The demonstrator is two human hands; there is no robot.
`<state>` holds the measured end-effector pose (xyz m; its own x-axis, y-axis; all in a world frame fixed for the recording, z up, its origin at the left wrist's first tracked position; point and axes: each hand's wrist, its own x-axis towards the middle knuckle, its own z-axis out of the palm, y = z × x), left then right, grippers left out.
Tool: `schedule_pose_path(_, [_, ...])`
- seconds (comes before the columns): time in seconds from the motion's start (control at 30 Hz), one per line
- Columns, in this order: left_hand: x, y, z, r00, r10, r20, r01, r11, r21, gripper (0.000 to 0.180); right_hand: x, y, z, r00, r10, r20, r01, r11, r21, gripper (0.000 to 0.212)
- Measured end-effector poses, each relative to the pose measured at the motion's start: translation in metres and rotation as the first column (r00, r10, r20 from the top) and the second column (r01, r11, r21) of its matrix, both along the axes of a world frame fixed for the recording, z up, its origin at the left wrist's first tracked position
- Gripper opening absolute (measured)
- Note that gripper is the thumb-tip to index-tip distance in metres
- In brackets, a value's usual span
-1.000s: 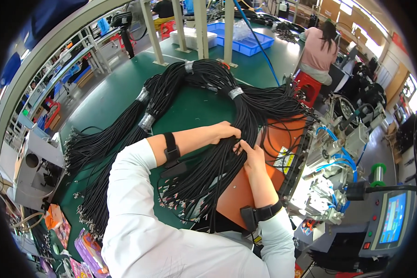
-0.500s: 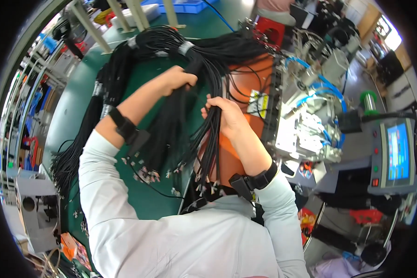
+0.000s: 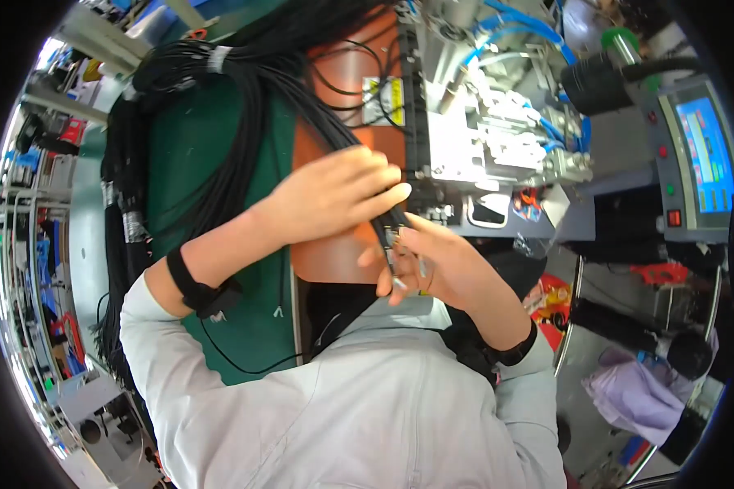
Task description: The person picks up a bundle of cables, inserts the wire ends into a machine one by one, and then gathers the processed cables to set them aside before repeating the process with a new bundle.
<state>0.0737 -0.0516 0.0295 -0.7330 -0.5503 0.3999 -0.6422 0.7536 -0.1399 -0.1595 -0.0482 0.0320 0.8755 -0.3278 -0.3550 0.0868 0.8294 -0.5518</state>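
The person's left hand [image 3: 338, 194] lies across a bundle of black cables [image 3: 326, 122], its fingers stretched out and close together; they are blurred, and I cannot tell whether they grip. Just below it, the right hand [image 3: 448, 265] is curled around the lower end of the same bundle, thumb above and fingers beneath, with pale connectors [image 3: 397, 284] poking out between them. The bundle slants up from the hands, over an orange panel [image 3: 334, 262], to a silvery-white band [image 3: 219, 59] at the upper left. From near that band more cables hang down to the left over a green tabletop [image 3: 192, 134], passing behind the left forearm. Each wrist wears 1 black strap, and 1 thin dark cord [image 3: 257, 372] curves below the left strap. Farther left, 2 silvery wraps [image 3: 134, 226] circle another dark bundle. On the panel sits a yellow-and-white label [image 3: 383, 102]; to its right stands a brightly lit metal machine [image 3: 506, 143] with blue tubes [image 3: 523, 26]. At the far right are a grey control box with a lit screen [image 3: 704, 155], a green-ended spool [image 3: 621, 41] and, lower down, a lilac cloth [image 3: 634, 395].
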Motion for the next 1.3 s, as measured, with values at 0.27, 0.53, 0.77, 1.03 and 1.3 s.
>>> schedule_pose_path(0.27, [-0.040, -0.011, -0.030, 0.970, -0.105, -0.220, 0.137, 0.981, 0.138, 0.032, -0.102, -0.002, -0.047, 0.828, -0.537, -0.158, 0.205, 0.554, -0.807, 0.025])
schedule_pose_path(0.53, [-0.063, -0.008, -0.044, 0.920, -0.110, -0.376, 0.150, 0.986, 0.077, 0.028, -0.051, -0.019, -0.061, 0.833, -0.535, 0.143, 0.259, 0.149, -0.954, 0.032])
schedule_pose_path(0.77, [-0.060, -0.006, -0.039, 0.936, -0.042, -0.351, 0.114, 0.975, 0.189, 0.026, -0.042, -0.017, -0.071, 0.730, -0.630, 0.265, 0.510, 0.245, -0.824, 0.023])
schedule_pose_path(1.03, [-0.068, -0.002, -0.033, 0.824, 0.016, -0.567, 0.058, 0.992, 0.112, 0.024, -0.034, -0.010, -0.069, 0.624, -0.731, 0.276, 0.631, 0.263, -0.730, 0.017])
schedule_pose_path(1.3, [-0.072, -0.012, -0.027, 0.710, -0.120, -0.694, 0.109, 0.992, -0.060, 0.020, -0.034, -0.010, -0.065, 0.587, -0.765, 0.264, 0.712, 0.334, -0.618, 0.015])
